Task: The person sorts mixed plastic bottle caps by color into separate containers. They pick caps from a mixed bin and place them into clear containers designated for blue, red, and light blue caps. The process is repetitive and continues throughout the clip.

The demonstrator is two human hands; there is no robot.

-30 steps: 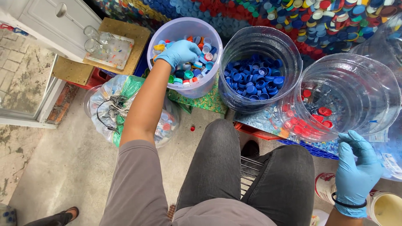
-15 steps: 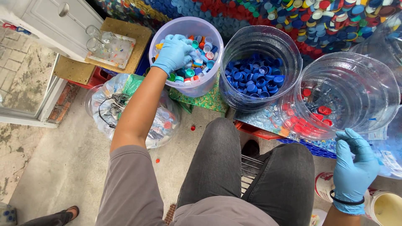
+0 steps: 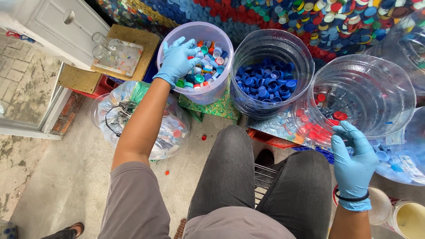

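Two gloved hands work apart: the left hand (image 3: 178, 59), fingers spread, presses into the mixed caps (image 3: 208, 66) beneath its fingertips in the lilac bucket (image 3: 201, 95), where a careless scoop could flick caps over the rim, while the right hand (image 3: 352, 161) hangs loosely curled, holding nothing.

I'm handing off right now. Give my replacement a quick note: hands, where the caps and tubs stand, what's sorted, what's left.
Left hand: gloved, fingers spread in the mixed-cap bucket; grip unclear.
Right hand: gloved, at the near rim of the clear tub holding red caps; holding nothing visible.
Middle tub holds blue caps.
Done: some blue and red separated.
Left: many mixed caps in the bucket; a few red caps lie on the floor.
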